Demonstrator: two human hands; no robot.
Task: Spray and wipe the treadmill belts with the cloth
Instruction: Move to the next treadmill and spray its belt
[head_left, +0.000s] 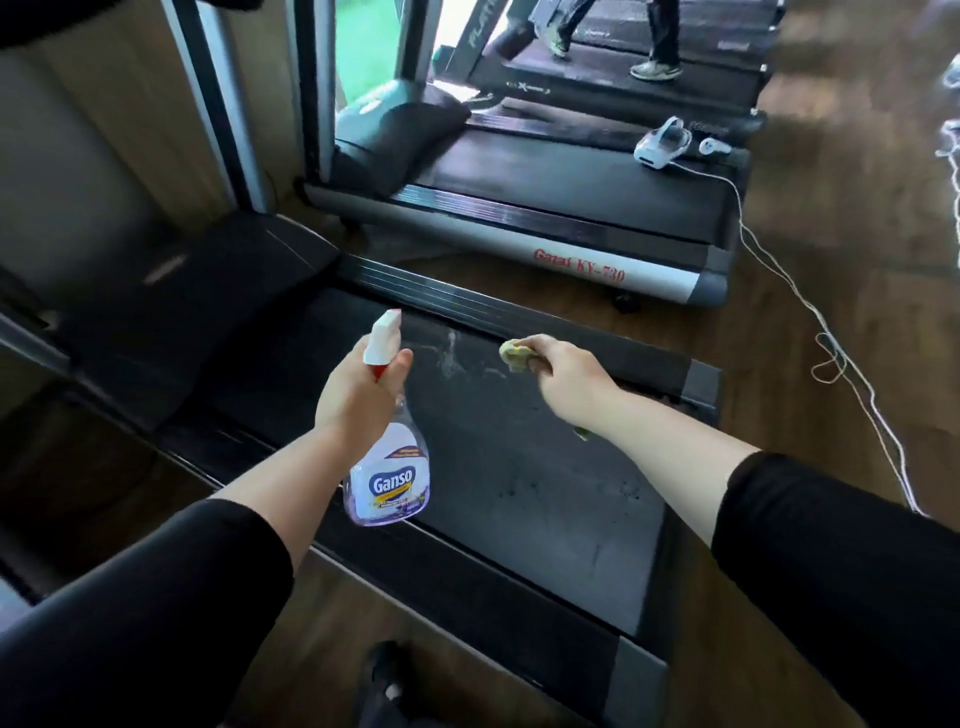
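Note:
My left hand (358, 387) grips the neck of a clear spray bottle (389, 467) with a white and red nozzle and a "Ganso" label, held above the near treadmill's black belt (519, 467). A wet streak shows on the belt just beyond the nozzle. My right hand (561, 371) holds a bunched yellow cloth (517, 354) over the belt's far side, close to the side rail. Whether the cloth touches the belt I cannot tell.
A second treadmill (571, 208) stands beyond, with a white handheld device (662, 143) and its cord (810, 322) trailing over the wooden floor. On a third treadmill at the back are a person's legs (654, 47). My foot (387, 680) is on the floor below.

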